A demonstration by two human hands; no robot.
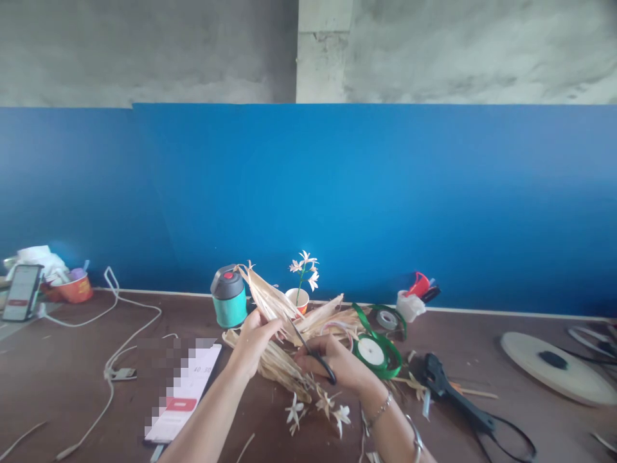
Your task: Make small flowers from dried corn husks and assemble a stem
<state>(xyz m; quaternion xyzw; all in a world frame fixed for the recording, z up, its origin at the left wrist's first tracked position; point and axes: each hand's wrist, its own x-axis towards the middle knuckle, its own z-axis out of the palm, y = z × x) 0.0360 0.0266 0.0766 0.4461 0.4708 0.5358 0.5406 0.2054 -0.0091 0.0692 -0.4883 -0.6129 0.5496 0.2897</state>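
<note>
My left hand (251, 344) pinches a pale, dry corn husk (264, 292), which fans up and to the left. In my right hand (340, 361) is a pair of scissors (330, 375) with black handles; the blades point up and left at the husk's lower right edge. Whether they are cutting into it cannot be made out. More husks (284, 368) lie on the table beneath and behind both hands. Several small husk flowers (341, 415) rest in front of them. Behind the hands, a flower spray (303, 263) on a green stem stands in a paper cup (297, 297).
A teal jar (229, 308) stands behind my left hand, a phone (180, 405) lies left of it. To the right are a green ribbon spool (371, 351), a black glue gun (450, 392) and a round disc (530, 360). White cables (113, 360) trail at left; a blue partition (337, 193) rises behind.
</note>
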